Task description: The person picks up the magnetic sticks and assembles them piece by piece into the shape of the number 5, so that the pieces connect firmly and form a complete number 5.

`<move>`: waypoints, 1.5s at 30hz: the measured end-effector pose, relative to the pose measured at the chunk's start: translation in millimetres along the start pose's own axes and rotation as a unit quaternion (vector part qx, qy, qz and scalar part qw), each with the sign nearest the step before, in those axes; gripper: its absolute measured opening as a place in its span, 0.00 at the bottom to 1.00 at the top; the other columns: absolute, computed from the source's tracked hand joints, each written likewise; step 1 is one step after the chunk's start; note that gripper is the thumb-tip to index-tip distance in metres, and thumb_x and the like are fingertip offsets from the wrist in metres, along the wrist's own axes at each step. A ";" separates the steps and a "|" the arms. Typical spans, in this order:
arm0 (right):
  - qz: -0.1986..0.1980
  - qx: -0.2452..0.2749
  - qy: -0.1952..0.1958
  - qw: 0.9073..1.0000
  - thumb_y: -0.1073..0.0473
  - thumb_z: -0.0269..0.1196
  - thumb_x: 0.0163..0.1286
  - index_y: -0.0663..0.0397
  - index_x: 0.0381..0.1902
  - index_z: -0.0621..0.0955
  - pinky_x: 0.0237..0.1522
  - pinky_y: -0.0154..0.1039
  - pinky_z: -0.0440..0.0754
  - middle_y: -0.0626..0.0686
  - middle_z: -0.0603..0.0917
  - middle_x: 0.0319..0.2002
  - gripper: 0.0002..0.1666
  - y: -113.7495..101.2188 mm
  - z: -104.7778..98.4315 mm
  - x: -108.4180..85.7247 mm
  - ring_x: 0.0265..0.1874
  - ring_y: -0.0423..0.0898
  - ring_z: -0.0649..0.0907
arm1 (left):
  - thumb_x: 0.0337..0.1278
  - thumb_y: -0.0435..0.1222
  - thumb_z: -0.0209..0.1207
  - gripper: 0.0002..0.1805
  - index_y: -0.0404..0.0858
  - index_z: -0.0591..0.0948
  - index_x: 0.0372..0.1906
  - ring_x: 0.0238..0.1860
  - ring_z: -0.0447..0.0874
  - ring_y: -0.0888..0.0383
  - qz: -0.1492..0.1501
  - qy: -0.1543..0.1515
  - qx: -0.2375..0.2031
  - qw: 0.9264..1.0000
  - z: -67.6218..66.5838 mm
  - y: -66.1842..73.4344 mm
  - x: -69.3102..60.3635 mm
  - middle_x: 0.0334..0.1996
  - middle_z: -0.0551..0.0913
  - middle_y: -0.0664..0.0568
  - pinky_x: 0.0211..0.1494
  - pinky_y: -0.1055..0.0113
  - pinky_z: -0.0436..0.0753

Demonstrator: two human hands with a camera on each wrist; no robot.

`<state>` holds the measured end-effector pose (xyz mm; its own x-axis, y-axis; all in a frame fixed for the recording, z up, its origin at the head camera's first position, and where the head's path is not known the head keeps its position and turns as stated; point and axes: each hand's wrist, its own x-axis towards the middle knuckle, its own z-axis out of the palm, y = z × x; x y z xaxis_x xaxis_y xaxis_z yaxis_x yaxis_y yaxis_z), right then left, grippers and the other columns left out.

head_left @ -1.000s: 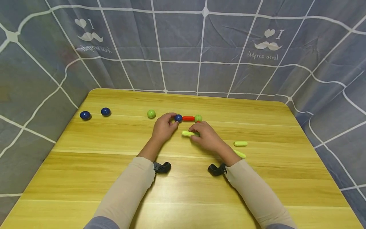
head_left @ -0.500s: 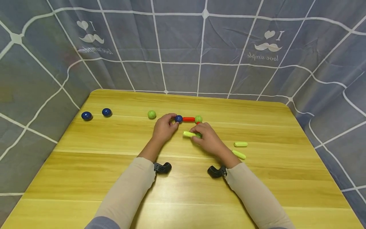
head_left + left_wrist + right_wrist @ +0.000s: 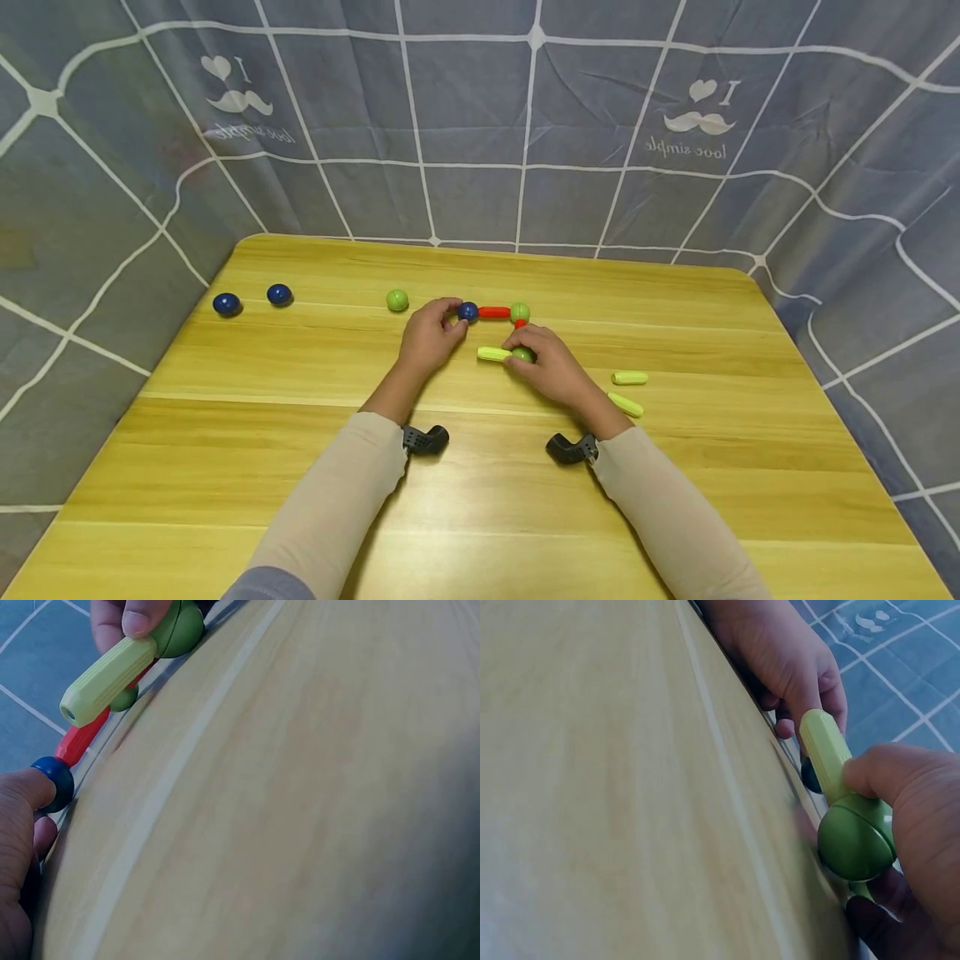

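Note:
On the table, my left hand [image 3: 430, 340] pinches a blue ball [image 3: 468, 312] between thumb and fingers. From that ball a red rod [image 3: 494, 312] runs right to a green ball [image 3: 520, 312]. A second red rod [image 3: 521, 324], partly hidden by my fingers, leads from there toward me. My right hand [image 3: 551, 365] holds the nearer green ball [image 3: 855, 840], its thumb at the joint with a yellow-green rod [image 3: 492, 354]. This ridged rod points left, toward my left hand, and its far end [image 3: 69, 711] is free.
A loose green ball [image 3: 397, 300] lies left of my left hand. Two blue balls [image 3: 227, 304] [image 3: 280, 295] sit near the table's left edge. Two yellow-green rods [image 3: 629, 378] [image 3: 626, 405] lie beside my right forearm. A grey curtain [image 3: 472, 125] hangs behind the wooden table [image 3: 480, 517].
My right hand has shifted slightly toward me and right, uncovering more of the nearer green ball and the second red rod. The left hand keeps its place on the blue ball.

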<state>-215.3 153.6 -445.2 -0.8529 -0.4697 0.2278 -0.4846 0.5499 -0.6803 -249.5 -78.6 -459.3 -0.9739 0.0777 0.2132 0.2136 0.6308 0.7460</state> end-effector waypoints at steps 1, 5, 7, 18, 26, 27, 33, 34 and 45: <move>0.005 0.011 0.003 1.000 0.61 0.66 0.69 0.50 0.43 0.85 0.54 0.46 0.73 0.47 0.82 0.47 0.06 2.1 0.7 -0.5 0.49 0.47 0.76 | 0.63 0.38 0.63 0.20 0.37 0.81 0.58 0.32 0.77 0.56 0.000 0.000 -0.002 1.000 -0.2 0.1 -0.1 0.48 0.84 0.47 0.37 0.63 0.76; 0.017 0.047 0.010 0.999 0.61 0.65 0.69 0.49 0.43 0.84 0.53 0.45 0.74 0.46 0.81 0.46 0.05 7.9 3.2 -2.1 0.49 0.46 0.77 | 0.63 0.37 0.63 0.19 0.36 0.81 0.57 0.33 0.77 0.55 0.001 0.003 -0.012 1.000 -0.5 -0.2 -0.6 0.49 0.84 0.46 0.40 0.62 0.77; 0.017 0.053 0.011 0.998 0.61 0.65 0.70 0.50 0.43 0.84 0.52 0.46 0.74 0.47 0.81 0.47 0.05 9.3 3.9 -2.5 0.49 0.46 0.76 | 0.63 0.38 0.63 0.19 0.36 0.81 0.57 0.34 0.77 0.56 -0.002 0.003 -0.015 1.000 0.0 -0.9 -1.2 0.49 0.84 0.46 0.40 0.62 0.77; 0.013 0.056 0.011 0.998 0.64 0.64 0.70 0.53 0.43 0.84 0.60 0.48 0.71 0.50 0.81 0.50 0.06 9.4 4.7 -5.0 0.55 0.48 0.76 | 0.63 0.40 0.64 0.22 0.40 0.80 0.61 0.31 0.76 0.57 0.013 -0.004 -0.003 1.000 -0.3 -2.2 -1.8 0.41 0.81 0.49 0.37 0.62 0.75; 0.012 0.061 0.014 0.998 0.65 0.63 0.69 0.53 0.43 0.84 0.61 0.48 0.70 0.50 0.81 0.51 0.07 9.5 4.2 -5.1 0.55 0.48 0.75 | 0.65 0.39 0.63 0.22 0.40 0.79 0.62 0.32 0.76 0.56 0.016 -0.011 0.013 1.000 -0.1 -2.4 -0.5 0.39 0.80 0.50 0.36 0.62 0.74; 0.013 0.062 0.014 0.998 0.66 0.63 0.69 0.53 0.43 0.84 0.61 0.48 0.70 0.50 0.81 0.51 0.07 9.5 4.4 -5.2 0.55 0.48 0.75 | 0.65 0.39 0.63 0.22 0.40 0.79 0.63 0.32 0.76 0.56 0.016 -0.011 0.013 1.000 0.2 -2.7 -0.6 0.39 0.80 0.50 0.36 0.62 0.74; 0.010 0.072 0.011 0.997 0.66 0.64 0.69 0.54 0.42 0.84 0.61 0.48 0.70 0.51 0.81 0.51 0.06 8.6 6.9 -6.6 0.55 0.49 0.75 | 0.65 0.44 0.64 0.24 0.42 0.79 0.63 0.32 0.75 0.55 0.019 -0.008 0.015 1.000 1.5 -4.3 -2.1 0.36 0.79 0.50 0.36 0.62 0.74; 0.009 0.073 0.010 0.997 0.66 0.64 0.69 0.54 0.42 0.84 0.61 0.48 0.70 0.51 0.81 0.51 0.06 8.4 7.2 -6.8 0.55 0.49 0.75 | 0.65 0.44 0.63 0.24 0.42 0.79 0.63 0.32 0.75 0.55 0.018 -0.008 0.018 1.000 1.4 -4.1 -2.3 0.36 0.79 0.51 0.36 0.62 0.74; 0.015 0.072 0.009 0.997 0.65 0.63 0.69 0.54 0.42 0.84 0.63 0.49 0.69 0.52 0.81 0.51 0.06 6.9 4.8 -6.9 0.56 0.49 0.75 | 0.66 0.44 0.63 0.23 0.41 0.80 0.62 0.33 0.75 0.55 0.010 -0.007 0.020 1.000 1.6 -1.8 -0.2 0.37 0.80 0.50 0.37 0.62 0.74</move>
<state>-211.8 157.3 -454.8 -0.8706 -0.4411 0.2181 -0.4271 0.4573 -0.7800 -249.8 -78.6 -461.7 -0.9707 0.1007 0.2182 0.2293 0.6591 0.7162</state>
